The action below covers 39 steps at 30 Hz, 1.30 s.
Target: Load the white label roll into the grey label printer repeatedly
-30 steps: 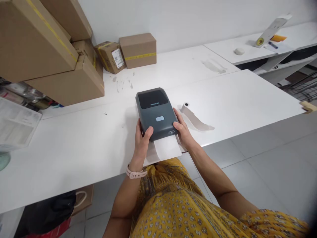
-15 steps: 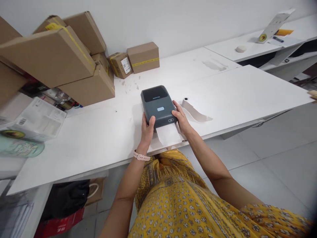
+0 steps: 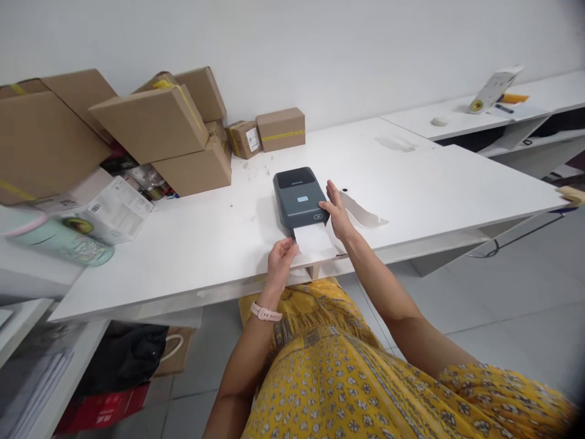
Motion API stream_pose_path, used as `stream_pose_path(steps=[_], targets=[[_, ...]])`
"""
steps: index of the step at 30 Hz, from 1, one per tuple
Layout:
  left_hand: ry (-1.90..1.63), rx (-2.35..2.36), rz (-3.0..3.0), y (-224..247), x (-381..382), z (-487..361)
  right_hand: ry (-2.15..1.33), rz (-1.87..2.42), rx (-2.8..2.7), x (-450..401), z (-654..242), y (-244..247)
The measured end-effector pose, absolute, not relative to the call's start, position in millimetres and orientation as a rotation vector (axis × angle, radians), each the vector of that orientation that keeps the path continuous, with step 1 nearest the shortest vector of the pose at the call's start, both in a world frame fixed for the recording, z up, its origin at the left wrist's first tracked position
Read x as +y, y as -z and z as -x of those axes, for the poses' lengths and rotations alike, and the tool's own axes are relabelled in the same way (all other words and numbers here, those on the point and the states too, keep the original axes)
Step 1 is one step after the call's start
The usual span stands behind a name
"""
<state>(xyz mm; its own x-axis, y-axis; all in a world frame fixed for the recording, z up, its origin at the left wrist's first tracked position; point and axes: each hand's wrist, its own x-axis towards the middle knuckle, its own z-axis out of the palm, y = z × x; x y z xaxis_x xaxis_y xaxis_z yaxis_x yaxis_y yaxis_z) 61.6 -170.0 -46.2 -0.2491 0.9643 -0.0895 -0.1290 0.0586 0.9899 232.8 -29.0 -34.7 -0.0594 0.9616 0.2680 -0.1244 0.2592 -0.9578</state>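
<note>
Left hand point(image 3: 280, 261): curled inward | right hand point(image 3: 337, 213): extended, farther forward

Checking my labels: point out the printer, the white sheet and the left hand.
Printer point(image 3: 302, 199): head view, its pale top button.
White sheet point(image 3: 315, 240): head view, its visible middle.
Left hand point(image 3: 278, 262): head view, middle of the hand.

Cannot see most of the wound part of the paper roll point(image 3: 362, 211) behind the right grip point(image 3: 337, 213), nor judge contact between left grip point(image 3: 280, 259) and paper sheet point(image 3: 315, 240). Cannot read tiny lettering on the device point(image 3: 299, 206) or blurred green bottle point(image 3: 68, 241). See the leftmost carton point(image 3: 46, 143) cut off.
</note>
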Motion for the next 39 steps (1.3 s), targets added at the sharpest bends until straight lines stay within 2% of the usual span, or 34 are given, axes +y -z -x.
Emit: stream_pose_path(steps=[4, 10, 20, 26, 35, 39], targets=[[-1.345, 1.28, -0.939, 36, -167, -68, -0.987, 0.845, -1.393, -32, -236, 26], [-1.233, 1.239, -0.9, 31, -151, -80, -0.623, 0.831, -1.823, -31, -243, 21], [-1.159, 1.241, -0.764, 22, -146, -92, -0.587, 0.866, -1.958, -30, -249, 21], [-1.062, 1.263, -0.739, 38, -142, -88, -0.507, 0.89, -1.998, -33, -250, 20], [-0.964, 1.171, -0.936, 42, -147, -66, 0.093, 0.882, -2.259, -33, -245, -32], [-0.947, 1.15, -0.93, 40, -148, -54, 0.174, 0.872, -2.333, -33, -238, -40]])
